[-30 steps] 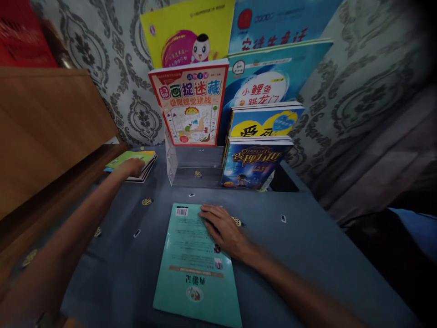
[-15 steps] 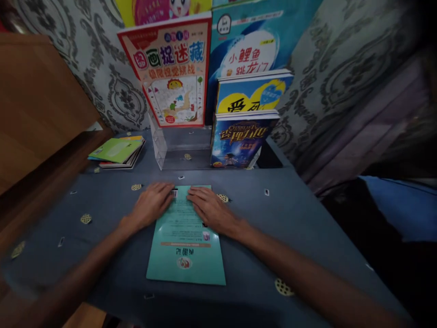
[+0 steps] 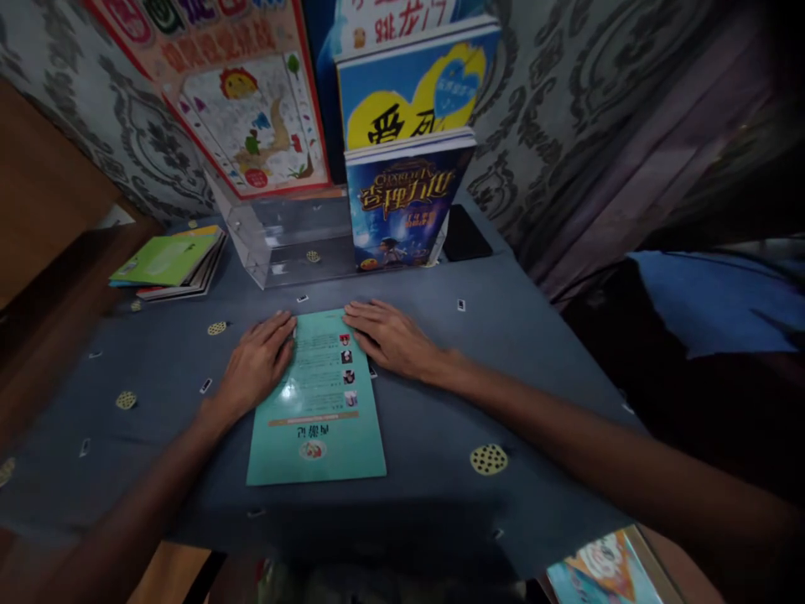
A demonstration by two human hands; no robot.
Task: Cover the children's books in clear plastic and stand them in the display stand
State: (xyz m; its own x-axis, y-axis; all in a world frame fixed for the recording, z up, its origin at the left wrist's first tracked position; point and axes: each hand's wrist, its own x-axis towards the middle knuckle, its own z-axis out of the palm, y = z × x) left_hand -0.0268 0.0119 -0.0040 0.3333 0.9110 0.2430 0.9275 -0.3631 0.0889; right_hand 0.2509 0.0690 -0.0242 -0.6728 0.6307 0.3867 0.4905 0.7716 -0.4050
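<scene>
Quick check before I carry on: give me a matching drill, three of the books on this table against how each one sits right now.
Things:
1. teal book
2. green-topped stack
3. dark blue book

States:
A. standing upright at the back
B. flat, touched by left hand and right hand
C. lying at the far left of the table

Pairs: 1-B, 2-C, 3-A

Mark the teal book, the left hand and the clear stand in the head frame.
teal book (image 3: 314, 424), head view, bare cover near the title.
left hand (image 3: 255, 369), head view, back of the hand.
clear stand (image 3: 286, 252), head view, transparent front wall.
</scene>
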